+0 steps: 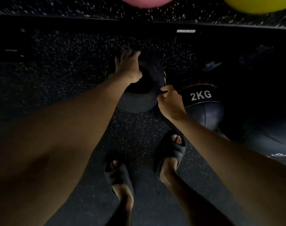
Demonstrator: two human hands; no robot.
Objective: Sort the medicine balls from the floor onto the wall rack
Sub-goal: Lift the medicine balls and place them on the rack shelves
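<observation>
both hands on a dark ball on the gym floor

the person bends over a dark medicine ball [139, 95] that sits on the speckled rubber floor [57, 62], just ahead of their feet. the left hand [128, 67] lies over the ball's far left side, fingers spread and fairly straight, pressing on its surface. the right hand [170, 101] is at the ball's near right edge with its fingers curled, thumb and forefinger pinching at the rim of the ball. the picture is dim and blurred, so the markings on this ball cannot be read.

just beside the right hand lies a second ball marked 2kg [204, 105], and another dark ball [269, 137] lies further right, partly behind the right forearm. a pink ball [147, 1] and a yellow ball [256, 4] show at the top edge. both feet wear black slides [119, 175]
</observation>
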